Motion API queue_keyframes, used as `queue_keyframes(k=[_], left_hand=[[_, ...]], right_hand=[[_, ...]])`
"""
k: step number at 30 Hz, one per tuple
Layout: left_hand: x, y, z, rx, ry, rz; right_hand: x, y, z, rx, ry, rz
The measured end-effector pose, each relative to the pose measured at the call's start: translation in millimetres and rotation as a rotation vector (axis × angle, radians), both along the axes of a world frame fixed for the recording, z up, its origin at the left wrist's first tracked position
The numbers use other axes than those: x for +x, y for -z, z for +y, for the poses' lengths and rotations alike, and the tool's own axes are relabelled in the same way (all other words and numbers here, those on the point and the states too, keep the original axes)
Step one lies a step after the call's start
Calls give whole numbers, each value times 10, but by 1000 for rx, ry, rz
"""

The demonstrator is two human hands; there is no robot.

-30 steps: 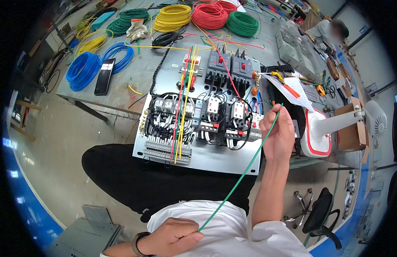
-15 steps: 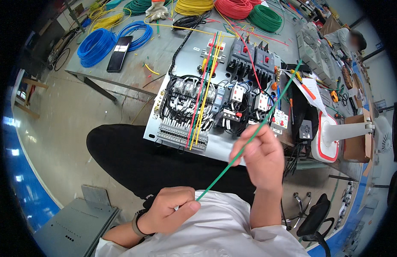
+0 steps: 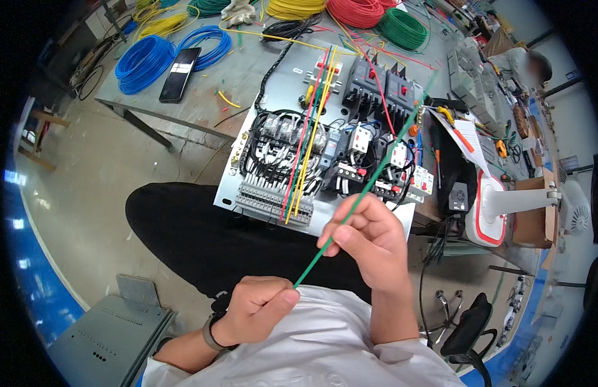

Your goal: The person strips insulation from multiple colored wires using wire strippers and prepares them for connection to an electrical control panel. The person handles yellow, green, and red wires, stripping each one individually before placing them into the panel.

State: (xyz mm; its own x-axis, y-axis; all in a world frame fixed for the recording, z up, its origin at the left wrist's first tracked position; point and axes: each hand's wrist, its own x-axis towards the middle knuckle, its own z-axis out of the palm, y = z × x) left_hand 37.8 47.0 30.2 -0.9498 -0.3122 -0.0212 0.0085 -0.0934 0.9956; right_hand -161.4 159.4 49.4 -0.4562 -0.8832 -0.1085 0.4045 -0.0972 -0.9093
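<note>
A straight length of green wire runs slantwise from my lap up over the panel. Its lower end is pinched in my left hand, which is closed in front of my shirt. Farther up, my right hand grips the same wire between thumb and fingers. Beyond my hands lies a metal mounting panel with relays, a grey terminal strip, contactors and dark circuit breakers. Red, green and yellow wires lie lengthwise across the panel.
Wire coils in blue, yellow, red and green line the table's far side, with a phone at left. Orange-handled tools, papers and a white-and-red stand are at right. Another person sits far right.
My right hand has slid down the green wire toward my left hand, moving nearer and slightly left. The left hand keeps its hold with little movement.
</note>
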Motion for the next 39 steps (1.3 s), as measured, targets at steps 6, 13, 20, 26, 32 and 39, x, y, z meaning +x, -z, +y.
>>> queue_keyframes(k=[6, 13, 20, 26, 32, 39], left_hand=[[-13, 234, -242, -101, 21, -30], [-276, 179, -527, -514, -361, -99], [-435, 215, -550, -817, -366, -14], [-529, 264, -499, -929, -311, -18], [-530, 280, -486, -1009, -271, -56], [-561, 351, -446, -1041, -292, -36]], right_hand=[[-192, -57, -300, 239, -5, 182], [-224, 73, -739, 456, 90, 767], [-186, 258, -964, 517, 206, 1083], [-194, 324, -984, 546, 200, 1171], [-232, -92, -820, 517, 258, 1133], [-1684, -65, -340, 641, 528, 1172]])
